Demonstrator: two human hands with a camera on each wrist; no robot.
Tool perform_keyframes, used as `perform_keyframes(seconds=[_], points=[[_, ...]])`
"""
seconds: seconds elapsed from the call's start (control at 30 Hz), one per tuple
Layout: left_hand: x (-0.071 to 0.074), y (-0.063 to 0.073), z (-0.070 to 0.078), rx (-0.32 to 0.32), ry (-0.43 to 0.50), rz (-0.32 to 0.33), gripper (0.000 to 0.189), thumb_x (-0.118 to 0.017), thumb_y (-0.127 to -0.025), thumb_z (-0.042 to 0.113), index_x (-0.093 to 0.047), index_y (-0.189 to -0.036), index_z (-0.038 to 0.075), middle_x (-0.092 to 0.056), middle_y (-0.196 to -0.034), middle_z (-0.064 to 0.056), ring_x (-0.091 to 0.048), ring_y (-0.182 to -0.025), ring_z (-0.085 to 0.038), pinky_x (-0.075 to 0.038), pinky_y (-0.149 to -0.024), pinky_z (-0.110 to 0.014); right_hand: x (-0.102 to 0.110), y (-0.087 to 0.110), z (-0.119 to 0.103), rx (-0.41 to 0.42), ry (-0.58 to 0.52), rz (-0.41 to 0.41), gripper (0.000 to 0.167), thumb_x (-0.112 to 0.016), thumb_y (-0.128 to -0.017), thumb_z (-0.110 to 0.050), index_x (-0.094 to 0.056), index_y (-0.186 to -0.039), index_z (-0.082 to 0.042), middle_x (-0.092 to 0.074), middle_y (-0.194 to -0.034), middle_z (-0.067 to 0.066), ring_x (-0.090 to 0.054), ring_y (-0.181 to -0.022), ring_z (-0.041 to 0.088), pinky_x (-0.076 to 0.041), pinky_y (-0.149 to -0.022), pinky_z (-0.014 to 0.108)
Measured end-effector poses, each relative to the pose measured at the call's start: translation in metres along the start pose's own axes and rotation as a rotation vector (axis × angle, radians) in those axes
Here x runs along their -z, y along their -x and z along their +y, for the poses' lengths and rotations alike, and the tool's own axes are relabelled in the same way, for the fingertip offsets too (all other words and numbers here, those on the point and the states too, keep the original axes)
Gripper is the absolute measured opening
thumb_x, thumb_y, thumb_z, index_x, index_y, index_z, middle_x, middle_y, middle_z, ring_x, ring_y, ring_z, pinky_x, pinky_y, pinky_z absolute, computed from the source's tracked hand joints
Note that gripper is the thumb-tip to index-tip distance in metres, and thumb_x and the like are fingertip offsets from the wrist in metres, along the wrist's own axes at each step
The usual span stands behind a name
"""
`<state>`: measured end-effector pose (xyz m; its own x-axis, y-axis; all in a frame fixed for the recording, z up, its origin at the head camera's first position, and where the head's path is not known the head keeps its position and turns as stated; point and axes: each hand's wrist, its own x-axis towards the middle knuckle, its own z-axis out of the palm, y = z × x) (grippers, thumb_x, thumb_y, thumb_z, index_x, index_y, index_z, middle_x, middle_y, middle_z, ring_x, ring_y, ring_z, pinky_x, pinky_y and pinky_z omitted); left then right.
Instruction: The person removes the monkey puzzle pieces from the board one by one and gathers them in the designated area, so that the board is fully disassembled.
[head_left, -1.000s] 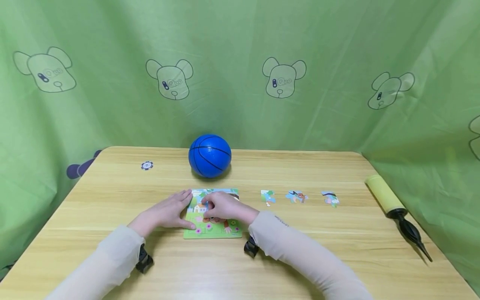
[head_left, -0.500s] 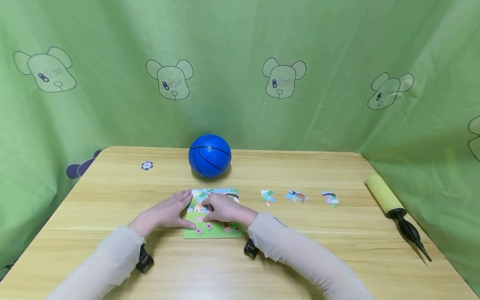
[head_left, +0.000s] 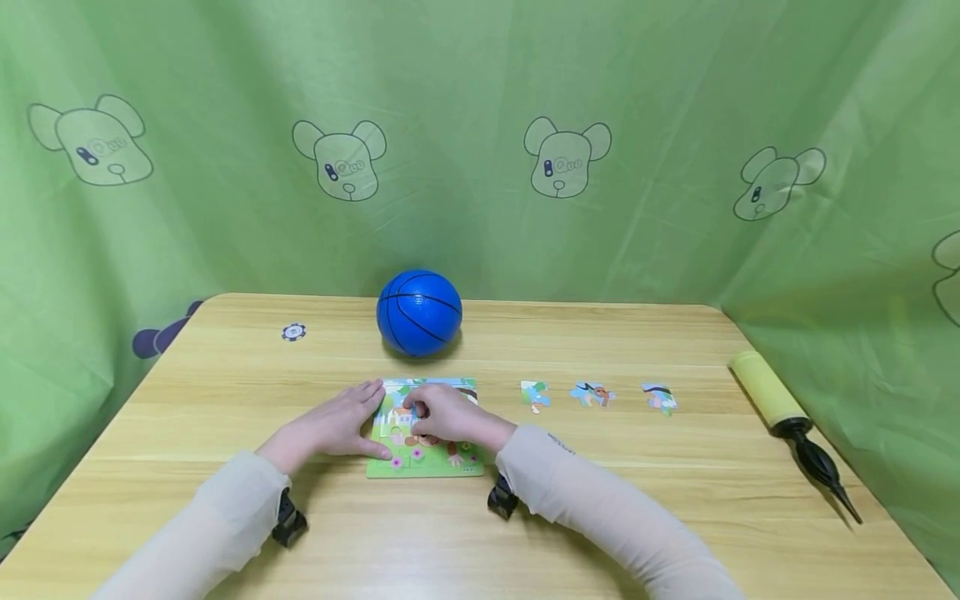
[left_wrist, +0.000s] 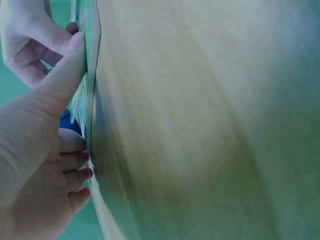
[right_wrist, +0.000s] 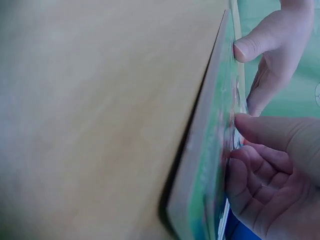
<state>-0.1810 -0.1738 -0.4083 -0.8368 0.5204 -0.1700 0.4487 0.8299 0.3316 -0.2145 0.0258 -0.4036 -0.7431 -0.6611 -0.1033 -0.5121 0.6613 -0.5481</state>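
Note:
A jigsaw puzzle board (head_left: 427,469) with a colourful picture and a green border lies on the table. My left hand (head_left: 341,419) rests along its left side with straight fingers, the thumb on the lower left of the picture. Over the middle of the board, my right hand (head_left: 448,414) pinches a puzzle piece (head_left: 401,418) with an orange-roofed house between thumb and index finger. The right hand hides much of the picture's centre and right. In the right wrist view the thumb (right_wrist: 255,129) and curled fingers meet at the board's face.
Three loose puzzle pieces lie in a row to the right: one (head_left: 535,393), a second (head_left: 592,394) and a third (head_left: 659,397). A blue ball (head_left: 419,313) sits behind the board. A poker chip (head_left: 293,332) lies back left, a yellow hand pump (head_left: 772,392) at the right edge.
My right thumb and fingers have shifted slightly over the board, and the house piece's lower outline now shows. My left hand and the loose pieces have stayed in place.

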Motion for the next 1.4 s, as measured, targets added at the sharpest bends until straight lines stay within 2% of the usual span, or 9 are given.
perform_keyframes(seconds=[0.23, 0.43, 0.63, 0.87, 1.17, 1.4], points=[[0.000, 0.000, 0.000, 0.006, 0.013, -0.001, 0.103, -0.064, -0.074, 0.059, -0.024, -0.141, -0.009, -0.016, -0.148, -0.024, -0.014, -0.134, -0.039, -0.015, -0.109, -0.048, 0.001, 0.001, 0.007, -0.048, -0.294, 0.061, 0.008, -0.064, -0.085, -0.005, -0.063, -0.093, -0.006, -0.052, -0.071, 0.000, -0.047, -0.048, 0.009, -0.039, -0.041, 0.020], [0.000, 0.000, 0.001, -0.005, 0.014, 0.010, 0.103, -0.064, -0.074, 0.059, -0.024, -0.140, -0.010, -0.017, -0.147, -0.025, -0.015, -0.134, -0.040, -0.014, -0.108, -0.048, 0.002, 0.000, 0.012, -0.094, -0.442, 0.086, 0.003, -0.064, -0.086, -0.006, -0.064, -0.087, -0.004, -0.056, -0.074, 0.000, -0.052, -0.056, 0.012, -0.046, -0.047, 0.021], [0.000, 0.000, 0.002, -0.010, 0.012, 0.013, 0.102, -0.064, -0.075, 0.058, -0.024, -0.140, -0.010, -0.017, -0.147, -0.025, -0.015, -0.134, -0.040, -0.015, -0.108, -0.048, 0.008, 0.004, 0.015, -0.109, -0.517, 0.095, 0.005, -0.065, -0.085, -0.008, -0.065, -0.087, -0.003, -0.057, -0.073, 0.002, -0.054, -0.058, 0.012, -0.051, -0.049, 0.025], [-0.001, -0.002, 0.000, -0.014, -0.004, 0.005, 0.102, -0.063, -0.075, 0.059, -0.025, -0.140, -0.010, -0.017, -0.147, -0.025, -0.015, -0.134, -0.040, -0.015, -0.108, -0.048, 0.022, 0.024, 0.025, -0.113, -0.518, 0.093, 0.007, -0.066, -0.085, -0.010, -0.065, -0.088, -0.004, -0.059, -0.075, 0.004, -0.055, -0.063, 0.014, -0.052, -0.057, 0.029], [-0.002, 0.001, -0.001, -0.013, -0.001, 0.008, 0.103, -0.063, -0.075, 0.059, -0.024, -0.140, -0.010, -0.016, -0.147, -0.025, -0.015, -0.134, -0.039, -0.015, -0.108, -0.047, 0.034, 0.069, 0.053, -0.060, -0.429, 0.088, 0.007, -0.066, -0.085, -0.011, -0.064, -0.085, -0.004, -0.059, -0.074, 0.003, -0.055, -0.062, 0.018, -0.050, -0.054, 0.029], [0.000, 0.002, 0.000, -0.007, 0.006, 0.003, 0.103, -0.063, -0.075, 0.059, -0.024, -0.141, -0.009, -0.015, -0.148, -0.024, -0.014, -0.134, -0.039, -0.014, -0.108, -0.047, 0.045, 0.103, 0.072, -0.062, -0.390, 0.078, 0.006, -0.064, -0.085, -0.008, -0.064, -0.085, -0.002, -0.058, -0.072, 0.003, -0.053, -0.061, 0.019, -0.050, -0.053, 0.028]])
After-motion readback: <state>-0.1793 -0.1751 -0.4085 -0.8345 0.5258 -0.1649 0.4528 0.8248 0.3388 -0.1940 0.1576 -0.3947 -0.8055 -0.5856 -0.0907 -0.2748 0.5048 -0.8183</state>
